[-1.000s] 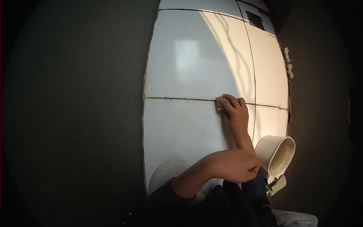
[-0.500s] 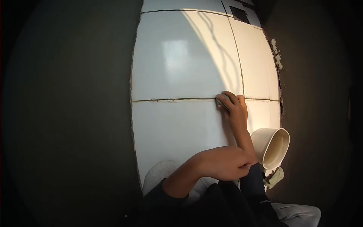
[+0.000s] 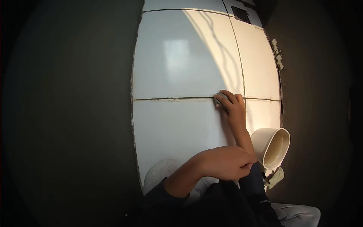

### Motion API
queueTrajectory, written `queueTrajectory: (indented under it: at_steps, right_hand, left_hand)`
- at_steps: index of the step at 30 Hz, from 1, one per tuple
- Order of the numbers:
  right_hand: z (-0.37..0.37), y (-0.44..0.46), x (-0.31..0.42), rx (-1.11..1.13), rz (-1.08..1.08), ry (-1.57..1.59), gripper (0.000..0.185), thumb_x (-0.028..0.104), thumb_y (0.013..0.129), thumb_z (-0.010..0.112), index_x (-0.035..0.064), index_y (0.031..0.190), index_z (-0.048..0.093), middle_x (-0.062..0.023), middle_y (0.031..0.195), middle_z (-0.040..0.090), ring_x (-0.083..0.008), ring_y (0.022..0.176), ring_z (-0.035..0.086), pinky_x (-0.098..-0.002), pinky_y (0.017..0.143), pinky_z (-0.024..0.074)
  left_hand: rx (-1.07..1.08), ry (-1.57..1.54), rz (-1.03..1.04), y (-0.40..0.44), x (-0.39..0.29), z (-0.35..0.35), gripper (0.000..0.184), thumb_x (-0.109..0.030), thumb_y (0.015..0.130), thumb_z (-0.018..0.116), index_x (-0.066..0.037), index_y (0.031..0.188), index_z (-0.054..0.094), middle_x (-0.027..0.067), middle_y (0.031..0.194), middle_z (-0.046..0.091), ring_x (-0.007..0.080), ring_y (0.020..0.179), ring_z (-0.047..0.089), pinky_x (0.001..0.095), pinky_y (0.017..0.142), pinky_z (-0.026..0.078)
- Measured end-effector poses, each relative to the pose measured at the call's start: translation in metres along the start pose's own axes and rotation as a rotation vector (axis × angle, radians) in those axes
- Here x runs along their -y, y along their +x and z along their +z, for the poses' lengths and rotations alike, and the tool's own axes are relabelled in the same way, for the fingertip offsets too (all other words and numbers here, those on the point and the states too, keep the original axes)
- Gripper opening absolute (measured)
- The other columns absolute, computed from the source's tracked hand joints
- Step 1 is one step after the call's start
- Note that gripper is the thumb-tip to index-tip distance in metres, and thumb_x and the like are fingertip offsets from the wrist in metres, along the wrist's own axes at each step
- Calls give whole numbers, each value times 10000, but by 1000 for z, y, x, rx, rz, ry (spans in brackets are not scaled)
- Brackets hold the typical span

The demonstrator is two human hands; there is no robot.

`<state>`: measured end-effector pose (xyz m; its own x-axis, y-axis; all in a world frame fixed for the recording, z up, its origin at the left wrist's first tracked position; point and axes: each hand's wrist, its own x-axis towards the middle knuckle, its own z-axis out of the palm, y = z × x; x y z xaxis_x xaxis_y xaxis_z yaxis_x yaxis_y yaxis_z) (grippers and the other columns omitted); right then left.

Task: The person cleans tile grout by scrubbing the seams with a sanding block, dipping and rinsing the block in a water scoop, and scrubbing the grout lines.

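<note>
A small dark grey-green piece (image 3: 217,101) is held under the fingers of my right hand (image 3: 231,104), pressed on the dark joint between two large white tiles (image 3: 174,68). My left hand (image 3: 230,162) lies across my right forearm near the wrist side of the sleeve. It looks curled closed, and whatever it may hold is hidden. Close to the right forearm, a cream mug-like container (image 3: 261,142) tilts to the right, with some pale liquid visible inside.
Below the container lies a crumpled pale cloth or scrap (image 3: 276,178). A dark square opening (image 3: 241,14) breaks the tiles at the top right. White crumbs (image 3: 277,55) stick along the right edge. Dark grey surfaces (image 3: 75,113) flank the tiles, and my knees are at the bottom.
The view has shifted, so the tiles and container appear further left and slightly higher. My right hand has slid slightly left along the joint with the grey-green piece.
</note>
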<state>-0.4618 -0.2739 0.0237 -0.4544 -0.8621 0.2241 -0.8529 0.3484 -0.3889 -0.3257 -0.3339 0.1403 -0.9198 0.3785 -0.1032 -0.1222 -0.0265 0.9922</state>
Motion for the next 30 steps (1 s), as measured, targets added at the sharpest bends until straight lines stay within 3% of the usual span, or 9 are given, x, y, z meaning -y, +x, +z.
queueTrajectory:
  at_steps: [3, 5, 9, 13, 14, 18, 21, 26, 30]
  right_hand:
    - [-1, -4, -5, -30, 64, 7, 327, 92, 714, 742, 184, 1024, 695, 20, 1100, 629, -228, 845, 522, -349, 756, 491]
    - [19, 5, 20, -27, -37, 52, 281, 137, 740, 728, 177, 1015, 688, 21, 1090, 625, -218, 868, 524, -351, 766, 478]
    - [71, 26, 104, 36, -220, 154, 265, 217, 772, 704, 191, 1035, 673, 27, 1122, 620, -211, 890, 533, -360, 785, 461]
    - [55, 24, 84, 55, -235, 104, 263, 223, 786, 680, 208, 1049, 680, 39, 1125, 621, -209, 885, 534, -353, 764, 456]
    - [46, 20, 64, -36, -246, 65, 220, 217, 776, 688, 213, 996, 690, 24, 1088, 636, -206, 855, 541, -328, 711, 449]
    - [-1, -2, 0, 4, 27, -17, 320, 131, 723, 739, 199, 1033, 699, 9, 1113, 633, -232, 881, 531, -344, 769, 480]
    - [13, 1, 10, -48, -37, 22, 324, 140, 719, 744, 179, 1036, 693, 9, 1114, 627, -226, 872, 523, -351, 781, 471]
    - [68, 24, 94, -8, -224, 175, 255, 192, 768, 692, 186, 1023, 676, 20, 1125, 623, -204, 882, 530, -348, 749, 460]
    - [39, 18, 60, 14, -209, 96, 253, 194, 782, 683, 210, 1034, 684, 35, 1133, 626, -209, 880, 525, -350, 761, 460]
  left_hand:
    - [33, 13, -52, 2, -3, 1, 173, -130, 901, 450, -2, 814, 526, 114, 633, 550, 244, 560, 558, 359, 569, 433]
    - [-34, 63, 78, 6, 8, 10, 172, -132, 897, 456, -2, 810, 527, 123, 632, 550, 273, 579, 556, 380, 580, 430]
    - [-23, 65, 53, 1, 3, 4, 170, -136, 894, 463, -5, 808, 528, 130, 630, 549, 295, 596, 556, 395, 590, 427]
    - [-54, 45, 31, -4, 4, 1, 177, -131, 900, 458, -7, 793, 528, 123, 631, 554, 272, 579, 561, 374, 577, 430]
    - [-73, 52, 39, -4, 4, 0, 181, -128, 901, 457, -7, 787, 528, 120, 629, 555, 262, 572, 562, 367, 572, 431]
    - [-8, 13, -20, -4, -4, -4, 188, -123, 903, 453, -5, 778, 530, 116, 629, 562, 244, 566, 566, 358, 563, 431]
    - [26, 39, -57, 0, -4, 0, 191, -125, 902, 453, -2, 782, 536, 119, 627, 565, 245, 578, 576, 364, 565, 432]
    - [-24, 90, 44, 3, 1, 4, 195, -134, 901, 456, 2, 793, 543, 122, 631, 570, 254, 591, 583, 371, 575, 436]
    - [-37, 90, 56, 0, 0, 2, 195, -140, 902, 452, -2, 799, 544, 120, 633, 571, 251, 586, 579, 368, 575, 438]
